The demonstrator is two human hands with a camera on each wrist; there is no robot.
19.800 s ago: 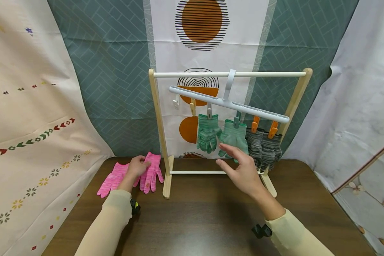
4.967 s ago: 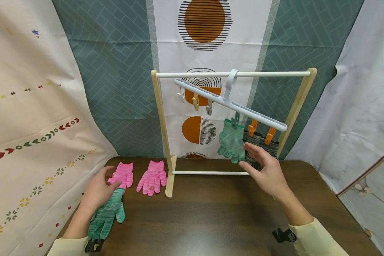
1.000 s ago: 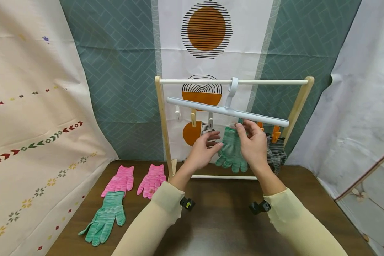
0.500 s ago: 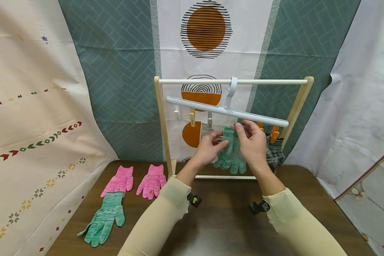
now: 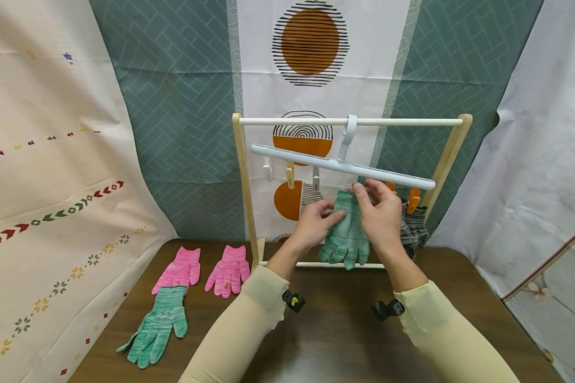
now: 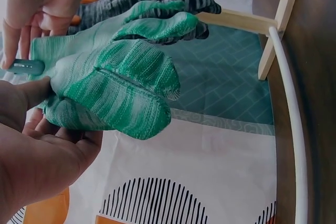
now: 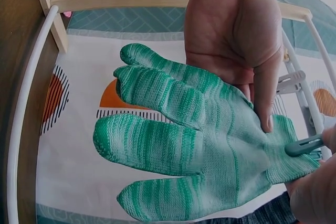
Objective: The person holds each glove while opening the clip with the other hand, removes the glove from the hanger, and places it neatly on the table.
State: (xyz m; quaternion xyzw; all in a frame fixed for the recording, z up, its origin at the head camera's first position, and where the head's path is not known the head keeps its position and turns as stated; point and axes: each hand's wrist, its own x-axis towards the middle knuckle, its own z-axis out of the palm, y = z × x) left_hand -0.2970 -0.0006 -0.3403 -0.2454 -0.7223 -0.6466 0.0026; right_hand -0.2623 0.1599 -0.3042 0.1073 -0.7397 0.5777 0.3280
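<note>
A green striped knit glove (image 5: pixel 347 236) hangs below the pale hanger (image 5: pixel 311 158), its fingers pointing down. My left hand (image 5: pixel 314 222) pinches its side between thumb and fingers, the thumb lying on the knit in the right wrist view. My right hand (image 5: pixel 382 215) pinches a teal clothespin (image 7: pixel 304 146) whose jaws sit over the glove's cuff. Another green glove (image 5: pixel 160 324) lies on the table at the left, overlapping the lower part of a pink glove (image 5: pixel 179 270). A second pink glove (image 5: pixel 227 271) lies beside them.
The hanger hooks over the top bar (image 5: pixel 287 122) of a wooden rack and tilts down to the right. A white clip, a yellow clip (image 5: pixel 290 175) and a grey clip (image 5: pixel 315 179) hang with nothing in them. Dark grey gloves (image 5: pixel 414 226) hang from orange clips (image 5: pixel 413 201) behind my right hand.
One green glove went from the grey clip to the table. My left hand came over from the table and now pinches the hanging glove; my right hand moved up to the teal clothespin.
</note>
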